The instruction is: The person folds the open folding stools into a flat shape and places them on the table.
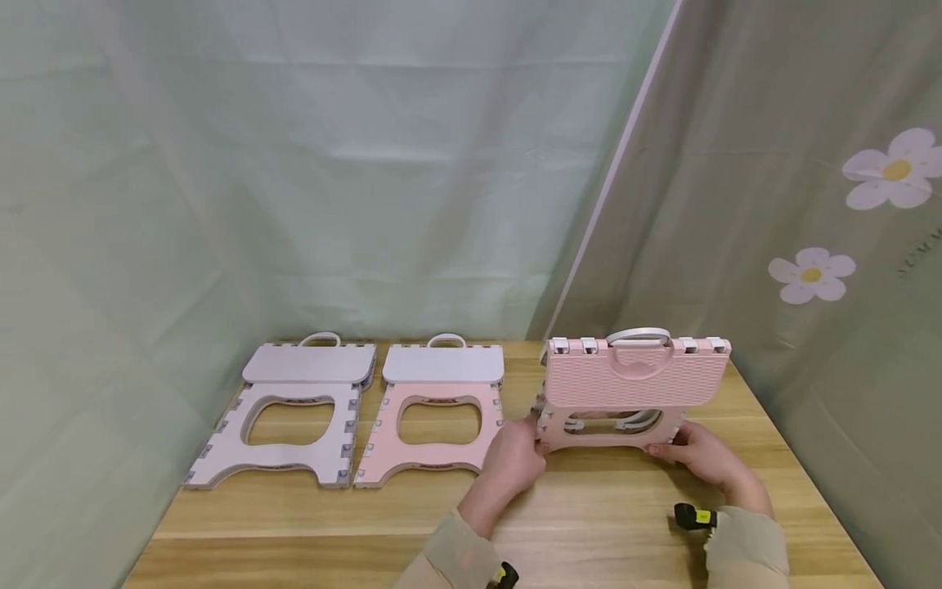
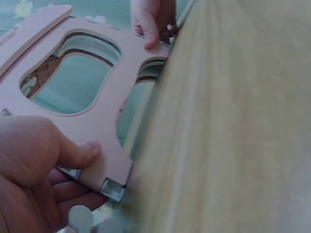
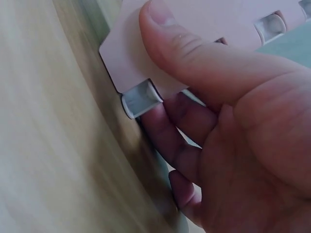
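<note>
Both hands hold a pink folding stool (image 1: 636,380) at the right part of the table, folded, with its white handle (image 1: 639,332) at the top. At its lower left corner my left hand (image 1: 513,458) grips the leg; in the left wrist view the thumb lies on the pink face and the fingers are behind the edge. The lower right corner is pinched by my right hand (image 1: 705,456), thumb in front and fingers behind, as the right wrist view shows close up. The fingers behind the stool are partly hidden in the head view.
On the wooden table (image 1: 589,523), a pink folded stool with a white seat (image 1: 444,363) is just left of my left hand. Beyond it is a whitish folded stool (image 1: 309,363). Pale green curtains (image 1: 412,164) hang behind and at the sides, flowers printed on the right one.
</note>
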A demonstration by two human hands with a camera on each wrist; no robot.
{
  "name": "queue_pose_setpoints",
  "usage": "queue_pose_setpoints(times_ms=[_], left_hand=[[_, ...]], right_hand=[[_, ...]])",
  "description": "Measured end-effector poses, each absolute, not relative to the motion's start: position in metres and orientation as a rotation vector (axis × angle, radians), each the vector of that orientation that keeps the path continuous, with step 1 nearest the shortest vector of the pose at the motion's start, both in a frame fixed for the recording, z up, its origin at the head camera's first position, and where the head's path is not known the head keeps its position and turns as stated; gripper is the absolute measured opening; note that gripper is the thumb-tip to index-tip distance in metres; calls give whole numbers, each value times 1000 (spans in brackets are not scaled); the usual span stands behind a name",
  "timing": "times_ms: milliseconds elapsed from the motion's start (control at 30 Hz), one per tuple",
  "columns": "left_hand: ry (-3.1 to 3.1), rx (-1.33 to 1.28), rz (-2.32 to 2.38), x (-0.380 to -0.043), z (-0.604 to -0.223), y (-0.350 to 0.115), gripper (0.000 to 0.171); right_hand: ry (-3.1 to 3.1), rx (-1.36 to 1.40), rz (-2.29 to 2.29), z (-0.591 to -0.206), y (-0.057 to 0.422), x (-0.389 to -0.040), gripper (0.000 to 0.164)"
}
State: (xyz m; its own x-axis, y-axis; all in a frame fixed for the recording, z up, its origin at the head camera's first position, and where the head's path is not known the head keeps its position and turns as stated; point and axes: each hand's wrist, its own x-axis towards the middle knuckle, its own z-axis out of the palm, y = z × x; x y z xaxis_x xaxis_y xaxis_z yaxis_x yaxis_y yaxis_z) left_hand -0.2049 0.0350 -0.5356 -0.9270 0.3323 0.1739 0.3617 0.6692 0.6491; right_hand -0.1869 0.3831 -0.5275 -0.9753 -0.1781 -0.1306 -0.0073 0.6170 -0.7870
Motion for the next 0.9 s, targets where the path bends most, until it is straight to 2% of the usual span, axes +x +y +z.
queue_pose_setpoints(times_ms=[200, 267, 400, 500, 567, 700, 767, 900], left_hand=[[-2828, -619, -1211, -210, -526, 28, 27], [-2814, -630, -1222, -211, -525, 26, 27], [-2783, -618, -1296, -212, -523, 23, 30], [-2759, -572, -1381, -211, -523, 22, 39], [-2754, -538, -1427, -210, -524, 22, 49], [-2757, -507, -1454, -210, -523, 22, 66], [-2760, -500, -1428, -210, -523, 21, 66], [-2757, -472, -1356, -212, -523, 22, 54]], right_hand=[[2615, -77, -1359, -527, 386, -185, 48], [2616, -67, -1359, -527, 387, -184, 53], [2601, -51, -1415, -527, 388, -183, 71], [2603, -61, -1463, -529, 388, -183, 84], [2615, -65, -1458, -530, 387, -183, 79], [2630, -84, -1409, -531, 386, -182, 53], [2620, -71, -1417, -530, 386, -182, 49], [2640, -33, -1422, -528, 386, -182, 50]])
